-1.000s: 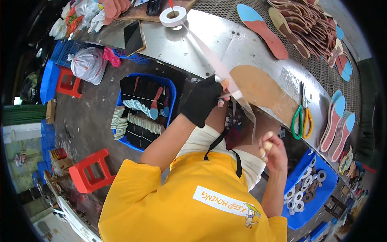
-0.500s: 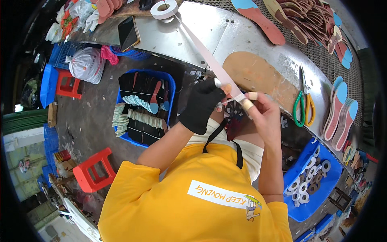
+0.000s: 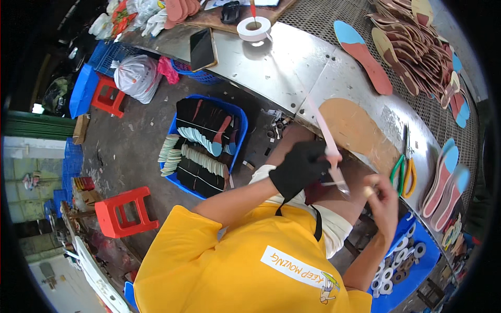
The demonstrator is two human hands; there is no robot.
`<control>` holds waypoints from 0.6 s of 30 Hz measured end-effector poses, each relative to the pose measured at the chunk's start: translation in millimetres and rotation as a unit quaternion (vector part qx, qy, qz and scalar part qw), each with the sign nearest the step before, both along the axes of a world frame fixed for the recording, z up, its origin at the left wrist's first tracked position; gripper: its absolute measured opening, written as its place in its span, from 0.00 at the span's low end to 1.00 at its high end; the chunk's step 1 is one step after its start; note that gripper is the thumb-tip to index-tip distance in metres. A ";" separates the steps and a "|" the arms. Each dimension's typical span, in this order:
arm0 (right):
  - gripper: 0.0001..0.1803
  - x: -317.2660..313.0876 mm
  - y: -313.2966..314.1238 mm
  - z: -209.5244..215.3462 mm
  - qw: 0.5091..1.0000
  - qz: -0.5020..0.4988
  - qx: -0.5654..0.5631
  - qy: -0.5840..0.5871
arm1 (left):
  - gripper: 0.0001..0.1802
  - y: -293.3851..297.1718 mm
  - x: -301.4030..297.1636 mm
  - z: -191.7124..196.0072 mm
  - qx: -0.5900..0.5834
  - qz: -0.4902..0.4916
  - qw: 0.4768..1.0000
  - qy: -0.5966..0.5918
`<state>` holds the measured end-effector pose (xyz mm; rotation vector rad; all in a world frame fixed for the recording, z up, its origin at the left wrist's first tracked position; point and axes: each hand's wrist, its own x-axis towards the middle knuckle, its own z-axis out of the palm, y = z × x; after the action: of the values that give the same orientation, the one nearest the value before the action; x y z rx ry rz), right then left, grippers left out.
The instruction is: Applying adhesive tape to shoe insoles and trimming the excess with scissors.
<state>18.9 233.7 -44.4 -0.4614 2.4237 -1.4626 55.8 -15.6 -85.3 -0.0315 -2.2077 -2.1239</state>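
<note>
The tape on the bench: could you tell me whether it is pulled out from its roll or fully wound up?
Pulled out. A pale strip runs from the roll of tape across the metal bench to the gloved left hand.

One tape roll [image 3: 254, 27], one phone [image 3: 203, 48], one scissors [image 3: 406, 168] (green-handled), two red stools [image 3: 127, 211].

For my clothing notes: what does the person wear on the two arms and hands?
The left hand wears a black glove that ends at the wrist. The right hand has no glove; one of its fingers looks wrapped in pale tape. Both forearms are uncovered, below the short sleeves of a yellow shirt.
</note>
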 end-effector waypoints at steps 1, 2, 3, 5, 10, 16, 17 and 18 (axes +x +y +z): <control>0.13 -5.6 4.8 9.6 0.996 -0.046 0.060 -0.042 | 0.09 6.7 4.6 -1.8 -0.045 -0.013 0.998 0.032; 0.13 -7.9 -5.0 14.0 0.997 -0.045 0.055 -0.040 | 0.10 13.5 8.1 -1.3 -0.090 -0.029 0.993 0.064; 0.16 -10.2 -27.1 20.1 0.999 -0.010 0.025 0.023 | 0.09 20.0 8.5 1.8 -0.195 -0.067 0.972 0.112; 0.18 -12.0 -78.9 29.7 0.990 0.061 0.056 0.115 | 0.12 41.0 16.9 -19.6 -0.284 -0.087 0.939 0.172; 0.10 -39.1 -104.4 0.8 0.962 0.097 0.169 0.192 | 0.18 55.4 21.6 -6.9 -0.365 -0.300 0.878 0.068; 0.14 12.4 74.3 59.9 0.984 0.050 -0.129 -0.114 | 0.22 -45.3 -39.0 25.8 0.129 -0.198 0.961 -0.142; 0.17 29.2 110.4 55.3 0.991 0.010 -0.125 -0.050 | 0.22 -50.4 -48.6 20.3 0.132 -0.192 0.962 -0.141; 0.18 54.7 124.5 48.9 0.974 -0.116 -0.191 0.035 | 0.21 -50.7 -60.8 10.0 0.362 -0.141 0.911 -0.134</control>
<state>73.7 358.3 4.5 -0.3179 2.3104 -2.0606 -5.0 -66.3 -75.3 -0.0129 -1.4298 -3.1434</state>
